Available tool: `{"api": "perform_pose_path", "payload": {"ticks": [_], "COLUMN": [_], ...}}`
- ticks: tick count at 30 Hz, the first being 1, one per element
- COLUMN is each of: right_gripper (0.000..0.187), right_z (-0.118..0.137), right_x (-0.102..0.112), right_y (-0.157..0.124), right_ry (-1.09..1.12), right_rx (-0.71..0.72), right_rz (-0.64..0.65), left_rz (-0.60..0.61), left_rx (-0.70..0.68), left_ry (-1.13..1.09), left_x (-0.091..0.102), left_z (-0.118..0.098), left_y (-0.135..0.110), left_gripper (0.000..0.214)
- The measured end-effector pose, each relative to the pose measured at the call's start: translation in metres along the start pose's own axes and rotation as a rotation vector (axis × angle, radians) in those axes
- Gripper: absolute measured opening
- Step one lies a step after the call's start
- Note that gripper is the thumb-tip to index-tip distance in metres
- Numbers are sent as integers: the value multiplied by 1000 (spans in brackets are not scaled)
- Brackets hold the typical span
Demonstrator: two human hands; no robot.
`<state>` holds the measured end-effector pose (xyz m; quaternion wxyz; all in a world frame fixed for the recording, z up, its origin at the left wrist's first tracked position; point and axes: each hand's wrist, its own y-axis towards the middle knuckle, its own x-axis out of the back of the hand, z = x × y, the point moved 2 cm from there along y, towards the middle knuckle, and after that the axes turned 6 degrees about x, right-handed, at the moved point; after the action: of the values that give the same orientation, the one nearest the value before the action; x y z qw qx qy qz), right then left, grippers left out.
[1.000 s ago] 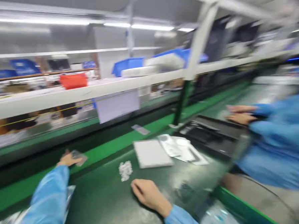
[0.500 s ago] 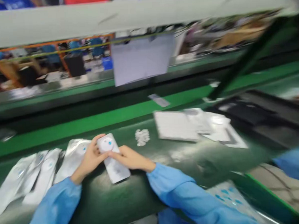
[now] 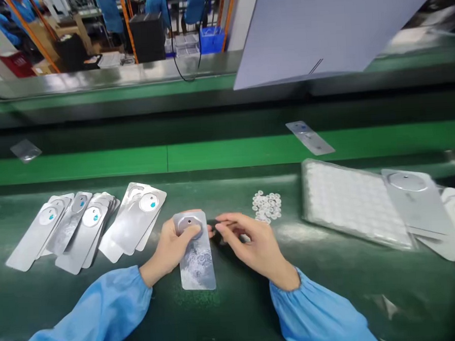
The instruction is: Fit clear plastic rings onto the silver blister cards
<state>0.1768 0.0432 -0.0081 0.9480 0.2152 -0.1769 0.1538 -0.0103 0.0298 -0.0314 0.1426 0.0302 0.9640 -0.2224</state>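
My left hand (image 3: pixel 174 247) grips a flat silver panel (image 3: pixel 197 266) with rounded corners, thumb pressed on its upper part. That panel has a grey round area with a small dark hole near the top, and a mottled pale lower half. Just right of it is my right hand (image 3: pixel 250 240), thumb and forefinger drawn together; anything between the fingertips is too small or hidden to make out. A pile of small clear round pieces (image 3: pixel 266 206) lies beyond my right hand. To the left, similar silver panels (image 3: pixel 133 226) with white discs and blue drop marks lie in overlapping stacks.
A clear-wrapped tray of white round pieces (image 3: pixel 351 199) stands on the right, with more panels (image 3: pixel 420 201) against it. One loose panel (image 3: pixel 310 137) rests on the green strip at the back. A small clear bag (image 3: pixel 25 150) lies at the far left.
My right hand has come off the panel and is now beside it. The held panel shows a grey circle with a hole instead of a white disc with a blue mark. The view has shifted left and down.
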Motion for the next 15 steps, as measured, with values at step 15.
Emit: {"api": "perform_pose_path", "payload": {"ticks": [15], "right_gripper": [19], "right_z": [1], "right_x": [-20], "right_y": [-7], "right_ry": [-323], "right_rx": [259], "right_rz": [-3], "left_rz": [89], "left_rx": [-112], "left_ry": [340], "left_x": [4], "left_z": [-8], "left_y": [-8], "left_gripper": [41]}}
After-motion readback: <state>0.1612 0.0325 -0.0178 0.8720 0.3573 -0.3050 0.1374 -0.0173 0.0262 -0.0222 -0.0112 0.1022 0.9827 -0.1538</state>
